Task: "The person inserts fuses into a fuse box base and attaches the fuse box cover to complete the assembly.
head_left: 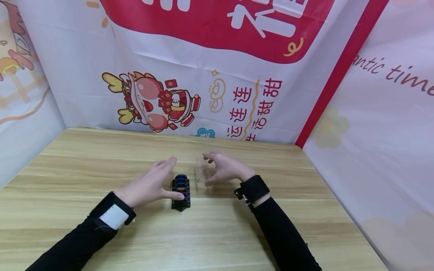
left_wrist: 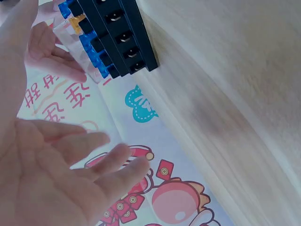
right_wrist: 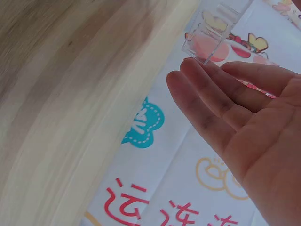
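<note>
A black fuse block [head_left: 181, 204] with blue and orange fuses on top lies lengthwise on the wooden table, between the two hands. My left hand [head_left: 152, 185] is to its left, fingers spread and its thumb overlapping the block in the head view. In the left wrist view, the screw terminals on the side of the fuse block [left_wrist: 124, 37] show, and the palm is bare. To the right of the block is a clear plastic cover [head_left: 200, 175]. My right hand [head_left: 228, 167] is beside this cover, thumb and fingers apart, with fingertips right at the cover's [right_wrist: 211, 35] edge in the right wrist view.
The wooden table [head_left: 135, 241] ends at the back against a white and red printed cloth [head_left: 190, 56]. Another printed cloth [head_left: 379, 150] hangs along the right side. Black bands sit on both wrists over black sleeves.
</note>
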A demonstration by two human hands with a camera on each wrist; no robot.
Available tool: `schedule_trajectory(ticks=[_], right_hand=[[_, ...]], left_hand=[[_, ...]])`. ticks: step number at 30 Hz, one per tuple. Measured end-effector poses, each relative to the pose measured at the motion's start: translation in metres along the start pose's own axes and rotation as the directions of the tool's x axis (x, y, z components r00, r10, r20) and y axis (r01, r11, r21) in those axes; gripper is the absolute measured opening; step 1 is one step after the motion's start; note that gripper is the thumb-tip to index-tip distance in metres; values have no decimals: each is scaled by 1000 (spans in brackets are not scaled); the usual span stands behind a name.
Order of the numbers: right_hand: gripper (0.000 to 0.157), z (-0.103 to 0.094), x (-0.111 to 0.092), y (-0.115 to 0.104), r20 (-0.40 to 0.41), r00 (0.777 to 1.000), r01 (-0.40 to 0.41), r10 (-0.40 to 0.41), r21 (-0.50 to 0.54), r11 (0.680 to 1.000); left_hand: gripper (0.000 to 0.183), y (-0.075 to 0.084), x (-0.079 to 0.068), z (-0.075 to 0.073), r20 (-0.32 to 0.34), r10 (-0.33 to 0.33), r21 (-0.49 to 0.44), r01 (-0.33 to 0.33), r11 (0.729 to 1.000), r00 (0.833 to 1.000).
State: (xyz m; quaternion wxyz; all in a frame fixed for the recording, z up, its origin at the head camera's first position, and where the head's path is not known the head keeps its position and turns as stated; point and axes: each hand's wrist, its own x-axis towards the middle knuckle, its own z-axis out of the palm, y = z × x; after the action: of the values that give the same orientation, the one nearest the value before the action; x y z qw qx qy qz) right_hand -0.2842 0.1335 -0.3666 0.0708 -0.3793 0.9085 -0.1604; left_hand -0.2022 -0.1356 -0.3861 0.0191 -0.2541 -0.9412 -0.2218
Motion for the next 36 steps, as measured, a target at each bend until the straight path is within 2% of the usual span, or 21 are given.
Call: schedule_trajectory(ticks=[6, 10, 21, 29, 36], right_hand=[[99, 1, 1, -12, -13, 996, 90, -90, -14, 996], [95, 3, 1, -22, -19, 991, 131, -131, -10, 991], [84, 10, 1, -42, -18, 986, 167, -168, -17, 986], [87, 15, 3, -47, -31, 977, 209, -211, -47, 977], [90, 19, 5, -51, -20, 976, 214, -215, -37, 976]], left_hand=[[109, 0, 3, 1, -89, 79, 9, -78, 997, 993], [103, 2, 3, 0, -107, 106, 15, -105, 994, 989], [104, 3, 2, 1, -62, 64, 0, -64, 998, 996], [104, 1, 1, 0, -31, 45, 3, -45, 999, 999], [106, -3, 0, -3, 6, 66, 2, -66, 998, 998]])
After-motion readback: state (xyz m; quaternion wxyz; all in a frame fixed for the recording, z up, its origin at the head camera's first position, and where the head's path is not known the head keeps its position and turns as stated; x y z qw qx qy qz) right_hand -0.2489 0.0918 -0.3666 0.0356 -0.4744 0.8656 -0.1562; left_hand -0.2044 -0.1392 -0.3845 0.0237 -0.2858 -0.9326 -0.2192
